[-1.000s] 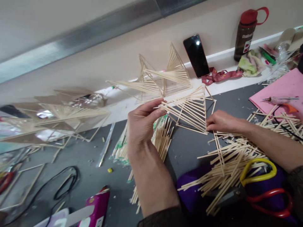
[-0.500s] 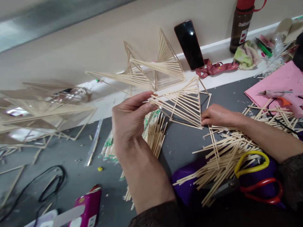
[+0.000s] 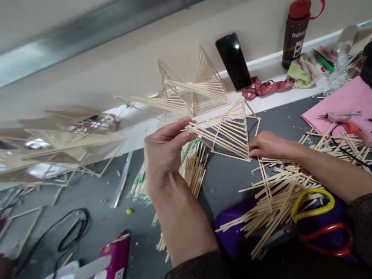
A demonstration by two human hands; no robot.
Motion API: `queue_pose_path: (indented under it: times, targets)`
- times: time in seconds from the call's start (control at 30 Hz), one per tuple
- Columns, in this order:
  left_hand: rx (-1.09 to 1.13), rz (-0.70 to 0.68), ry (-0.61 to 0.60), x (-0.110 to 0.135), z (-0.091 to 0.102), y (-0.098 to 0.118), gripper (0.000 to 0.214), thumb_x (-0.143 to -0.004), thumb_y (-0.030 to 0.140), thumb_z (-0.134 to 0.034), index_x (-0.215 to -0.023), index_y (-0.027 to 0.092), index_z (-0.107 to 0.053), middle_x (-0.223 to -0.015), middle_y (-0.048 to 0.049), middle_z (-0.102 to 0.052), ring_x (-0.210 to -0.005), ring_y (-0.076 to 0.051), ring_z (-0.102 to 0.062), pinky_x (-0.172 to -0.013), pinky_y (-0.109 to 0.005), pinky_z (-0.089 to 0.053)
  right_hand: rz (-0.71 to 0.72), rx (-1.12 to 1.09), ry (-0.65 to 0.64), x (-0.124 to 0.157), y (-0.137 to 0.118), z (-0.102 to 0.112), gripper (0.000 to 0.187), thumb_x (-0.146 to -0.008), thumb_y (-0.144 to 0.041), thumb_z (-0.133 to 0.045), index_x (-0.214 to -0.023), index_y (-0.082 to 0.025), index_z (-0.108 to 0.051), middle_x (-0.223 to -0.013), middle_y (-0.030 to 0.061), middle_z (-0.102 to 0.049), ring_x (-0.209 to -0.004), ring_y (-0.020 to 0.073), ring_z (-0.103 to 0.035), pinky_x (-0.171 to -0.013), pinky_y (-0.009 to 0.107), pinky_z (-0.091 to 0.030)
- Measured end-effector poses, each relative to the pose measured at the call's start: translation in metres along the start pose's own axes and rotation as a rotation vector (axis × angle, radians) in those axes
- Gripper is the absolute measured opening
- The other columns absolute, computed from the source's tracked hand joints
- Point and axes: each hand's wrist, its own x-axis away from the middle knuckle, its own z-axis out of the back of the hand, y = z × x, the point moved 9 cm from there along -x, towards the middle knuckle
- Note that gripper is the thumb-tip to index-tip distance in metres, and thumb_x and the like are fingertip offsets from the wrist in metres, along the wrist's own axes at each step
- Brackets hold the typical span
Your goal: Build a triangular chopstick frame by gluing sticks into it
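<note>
A lattice frame of thin wooden sticks [image 3: 223, 133] is held up above the grey table between both hands. My left hand [image 3: 168, 151] pinches its narrow left end between thumb and fingers. At the lower right corner, the closed fingers of my right hand [image 3: 266, 145] grip the frame's edge; the fingertips are partly hidden. Below my right hand lies a loose pile of wooden sticks [image 3: 279, 193]. Behind my left wrist, more sticks stick out of a green and white plastic wrapper [image 3: 138, 184].
Finished stick structures [image 3: 197, 89] stand along the wall, with others [image 3: 69, 143] at left. A phone [image 3: 234, 60] leans beside a red ribbon [image 3: 266, 88] and a bottle [image 3: 295, 37]. Scissors [image 3: 314, 205] lie at the front right. A glue gun [image 3: 340, 116] rests on pink paper [image 3: 331, 99].
The whole view has shifted slightly, so everything appears a little lower and further right. Both hands keep the same hold on the stick frame.
</note>
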Motion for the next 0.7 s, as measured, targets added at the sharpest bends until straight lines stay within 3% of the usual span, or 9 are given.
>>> queue_pose_path:
  times: [0.17, 0.53, 0.7]
  targets:
    - [-0.001, 0.036, 0.005, 0.0001, 0.0014, -0.0027, 0.031, -0.051, 0.014, -0.085, -0.080, 0.023, -0.079, -0.077, 0.0006, -0.077, -0.063, -0.009, -0.067, -0.066, -0.022, -0.057, -0.028, 0.011, -0.024, -0.0016, 0.0018, -0.0033, 0.015, -0.085, -0.026, -0.061, -0.083, -0.018, -0.074, -0.086, 0.0052, -0.075, -0.076, 0.0146, -0.061, -0.062, 0.025, -0.032]
    - [-0.137, 0.033, -0.021, -0.0020, 0.0081, -0.0079, 0.031, -0.056, 0.021, -0.081, -0.087, 0.026, -0.078, -0.086, 0.0008, -0.077, -0.079, -0.017, -0.071, -0.081, -0.035, -0.059, -0.006, -0.007, 0.010, -0.0059, 0.0073, -0.0091, 0.016, -0.083, -0.026, -0.059, -0.080, -0.019, -0.073, -0.084, 0.0056, -0.074, -0.075, 0.0157, -0.060, -0.059, 0.027, -0.030]
    - [-0.105, 0.022, -0.029, -0.0023, 0.0080, -0.0087, 0.032, -0.054, 0.017, -0.083, -0.085, 0.027, -0.079, -0.085, 0.0015, -0.077, -0.079, -0.016, -0.071, -0.080, -0.031, -0.059, -0.025, 0.002, -0.002, -0.0051, 0.0074, -0.0090, 0.015, -0.083, -0.027, -0.060, -0.080, -0.020, -0.073, -0.085, 0.0061, -0.074, -0.076, 0.0161, -0.060, -0.059, 0.027, -0.029]
